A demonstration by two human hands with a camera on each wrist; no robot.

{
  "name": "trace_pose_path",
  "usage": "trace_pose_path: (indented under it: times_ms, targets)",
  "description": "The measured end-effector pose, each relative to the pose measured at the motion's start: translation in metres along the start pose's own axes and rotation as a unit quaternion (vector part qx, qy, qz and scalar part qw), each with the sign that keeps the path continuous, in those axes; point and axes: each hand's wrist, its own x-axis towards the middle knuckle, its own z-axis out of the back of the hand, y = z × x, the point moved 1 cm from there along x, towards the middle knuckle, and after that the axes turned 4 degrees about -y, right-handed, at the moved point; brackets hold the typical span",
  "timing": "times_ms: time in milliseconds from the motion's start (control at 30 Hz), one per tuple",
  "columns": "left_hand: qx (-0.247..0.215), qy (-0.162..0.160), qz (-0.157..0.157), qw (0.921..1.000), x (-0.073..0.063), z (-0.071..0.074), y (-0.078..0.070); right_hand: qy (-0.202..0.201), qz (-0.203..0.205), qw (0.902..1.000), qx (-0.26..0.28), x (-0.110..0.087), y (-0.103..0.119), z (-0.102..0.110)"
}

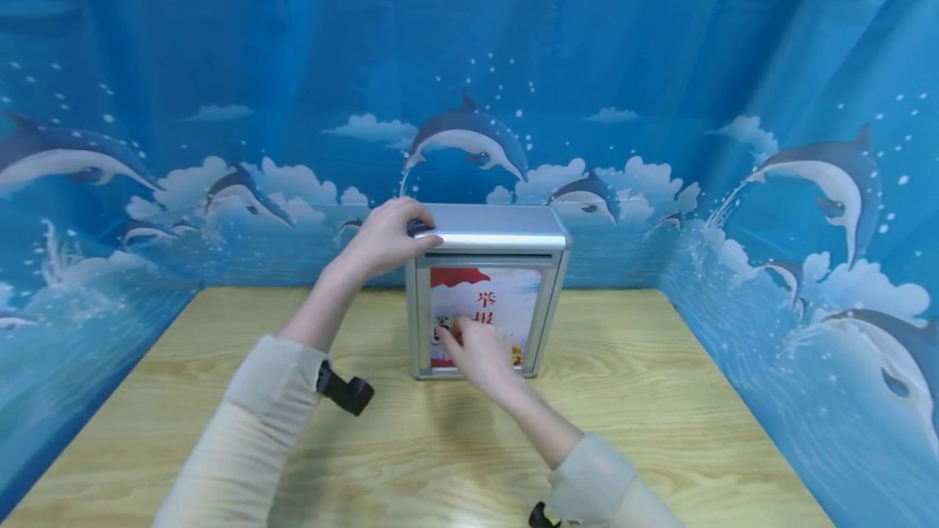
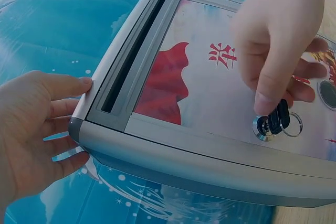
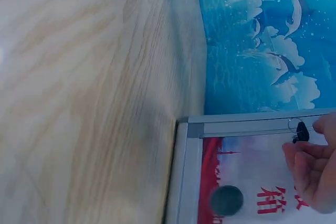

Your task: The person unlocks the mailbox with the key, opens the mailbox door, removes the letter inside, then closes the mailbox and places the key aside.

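Note:
A silver metal report box stands upright on the table, its front panel printed with red characters. My left hand rests on its top left corner, fingers spread and loosely bent in the left wrist view. Low at the panel's left side, my right hand pinches a black-headed key between thumb and curled fingers. The key sits at a round chrome lock, with a wire key ring hanging off it. From the right wrist, the key shows between the fingertips.
The box's dark slot runs along the top of its front. A pale wood-grain table carries the box. Behind it and at both sides hangs a blue dolphin-print curtain. Black wrist cameras stick out from the sleeves.

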Motion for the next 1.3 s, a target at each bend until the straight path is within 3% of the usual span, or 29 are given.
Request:
trace_pose_path:
  times_ms: [67,133,233,300,367,467,567,633,733,800,833,1067,1200,1300]
  targets:
    - [0.000,-0.001,0.001,1.0000,0.000,0.000,0.000,0.026,-0.063,0.9941,0.084,0.000,-0.002,-0.004]
    - [0.001,-0.003,0.001,1.0000,0.000,-0.001,0.000,0.058,-0.142,0.9677,0.200,0.000,-0.004,-0.009]
    - [0.003,-0.004,-0.003,1.0000,0.001,-0.001,0.001,0.093,-0.246,0.8937,0.364,-0.001,-0.005,-0.015]
    - [0.006,-0.003,-0.007,1.0000,0.001,-0.001,0.001,0.101,-0.289,0.8493,0.430,-0.002,-0.004,-0.018]
    - [0.009,0.001,-0.011,0.9999,0.001,-0.001,0.001,0.102,-0.304,0.8266,0.462,-0.002,-0.003,-0.021]
    - [0.012,0.004,-0.012,0.9999,0.001,0.000,0.000,0.095,-0.307,0.8159,0.481,-0.002,-0.003,-0.025]
    - [0.015,0.004,-0.012,0.9998,0.001,0.001,0.000,0.083,-0.292,0.8258,0.475,-0.001,-0.002,-0.027]
    - [0.015,0.004,-0.013,0.9998,0.001,0.001,0.000,0.067,-0.264,0.8580,0.436,-0.001,-0.002,-0.027]
    - [0.014,0.003,-0.018,0.9997,0.001,0.000,0.000,0.029,-0.204,0.9240,0.322,0.000,0.000,-0.025]
    - [0.012,0.003,-0.020,0.9997,0.001,-0.001,0.000,0.003,-0.172,0.9539,0.246,0.000,0.001,-0.024]
    - [0.012,0.002,-0.020,0.9997,0.001,-0.001,0.000,-0.006,-0.160,0.9619,0.222,0.000,0.001,-0.024]
    - [0.014,0.002,-0.017,0.9998,-0.001,-0.002,-0.001,-0.012,-0.116,0.9843,0.132,0.002,0.002,-0.021]
    - [0.015,0.003,-0.017,0.9997,-0.001,-0.001,-0.001,-0.013,-0.054,0.9971,0.052,0.004,0.004,-0.017]
    - [0.017,0.002,-0.019,0.9997,-0.001,-0.001,0.000,-0.009,-0.002,0.9994,-0.033,0.006,0.007,-0.015]
